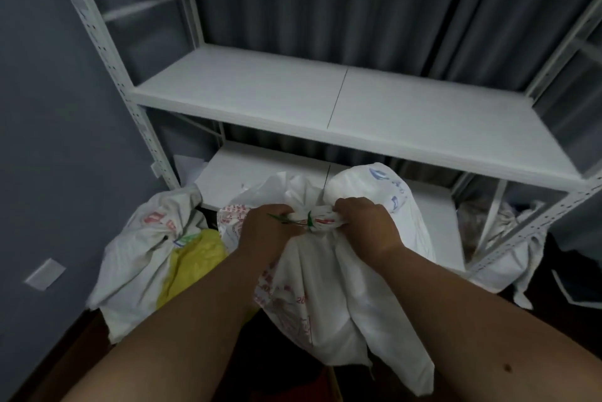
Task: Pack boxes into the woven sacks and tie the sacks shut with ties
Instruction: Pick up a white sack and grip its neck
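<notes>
Below the white shelf (351,102), both hands clamp the sack (325,287) neck: left hand (265,230) at 9 o'clock of the green tie (308,220), right hand (365,222) at 3 o'clock

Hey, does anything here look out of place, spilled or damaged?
Nothing stands out. Both hands, left hand and right hand, grip the gathered neck of the white woven sack around a green tie. Another tied sack slumps at left. No spill or tear shows.

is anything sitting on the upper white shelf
No, the upper white shelf is bare; the sacks sit lower, by the hands.
</notes>
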